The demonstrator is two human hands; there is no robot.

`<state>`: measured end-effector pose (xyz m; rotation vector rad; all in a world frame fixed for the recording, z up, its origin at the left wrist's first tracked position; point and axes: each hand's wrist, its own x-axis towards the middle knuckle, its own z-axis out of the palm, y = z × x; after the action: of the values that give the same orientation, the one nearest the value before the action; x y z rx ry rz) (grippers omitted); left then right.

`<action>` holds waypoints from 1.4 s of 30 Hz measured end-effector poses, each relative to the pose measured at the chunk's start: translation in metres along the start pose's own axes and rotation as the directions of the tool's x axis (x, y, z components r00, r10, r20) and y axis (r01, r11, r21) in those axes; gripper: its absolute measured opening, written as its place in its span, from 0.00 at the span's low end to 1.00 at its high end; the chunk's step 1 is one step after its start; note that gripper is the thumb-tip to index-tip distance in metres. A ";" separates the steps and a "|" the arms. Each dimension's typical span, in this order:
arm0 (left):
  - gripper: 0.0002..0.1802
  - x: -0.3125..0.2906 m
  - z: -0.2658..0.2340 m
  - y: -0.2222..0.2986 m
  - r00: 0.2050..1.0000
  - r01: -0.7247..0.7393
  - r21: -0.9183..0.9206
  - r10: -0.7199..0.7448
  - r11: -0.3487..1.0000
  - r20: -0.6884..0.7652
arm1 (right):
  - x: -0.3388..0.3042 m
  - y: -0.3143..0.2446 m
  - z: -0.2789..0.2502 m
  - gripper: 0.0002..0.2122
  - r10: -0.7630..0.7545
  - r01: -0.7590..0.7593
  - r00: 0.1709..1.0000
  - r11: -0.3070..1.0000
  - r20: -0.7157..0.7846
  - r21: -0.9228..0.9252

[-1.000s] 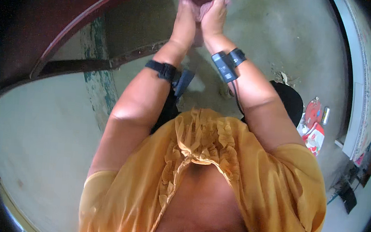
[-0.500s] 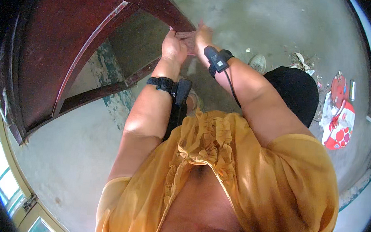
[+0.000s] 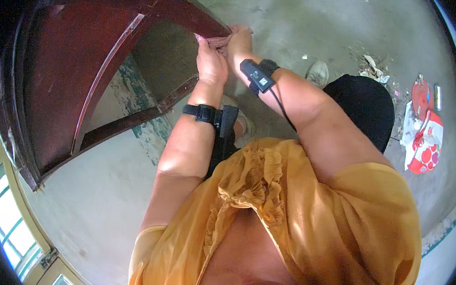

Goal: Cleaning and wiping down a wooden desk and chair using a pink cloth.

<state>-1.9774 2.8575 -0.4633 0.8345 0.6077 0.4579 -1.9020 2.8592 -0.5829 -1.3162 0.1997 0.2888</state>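
Note:
A dark red wooden piece of furniture (image 3: 68, 60) fills the upper left, and one of its legs (image 3: 200, 20) slants toward my hands. A crumpled pinkish cloth (image 3: 219, 44) lies against the lower end of that leg. My left hand (image 3: 211, 65) is closed on the cloth at the near side, its thumb pointing up along the wood. At the far right side of the leg, my right hand (image 3: 240, 44) presses the same cloth, fingers bent around it. The leg's tip is partly hidden by cloth and hands.
A lower wooden rail (image 3: 128, 118) runs behind my left forearm, near a wall with peeling green paint (image 3: 151, 131). On the concrete floor at right lie scattered debris (image 3: 372, 68), a red dustpan-like object (image 3: 420, 97) and a red-and-white bag (image 3: 425, 150). My shoe (image 3: 317, 73) stands near my knee.
My right hand has drawn slightly left, nearer my left hand, and the cloth looks more bunched between them. The whole view has shifted a little.

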 end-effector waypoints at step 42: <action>0.21 -0.032 0.010 0.046 0.990 -0.031 0.044 0.036 0.999 -0.133 | -0.043 -0.094 -0.021 0.22 0.498 -0.629 0.777 0.640 0.385 0.442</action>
<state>-2.0010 2.8608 -0.4117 0.8593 0.7303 0.5363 -1.9123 2.8135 -0.4881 -0.5922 0.4710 0.8601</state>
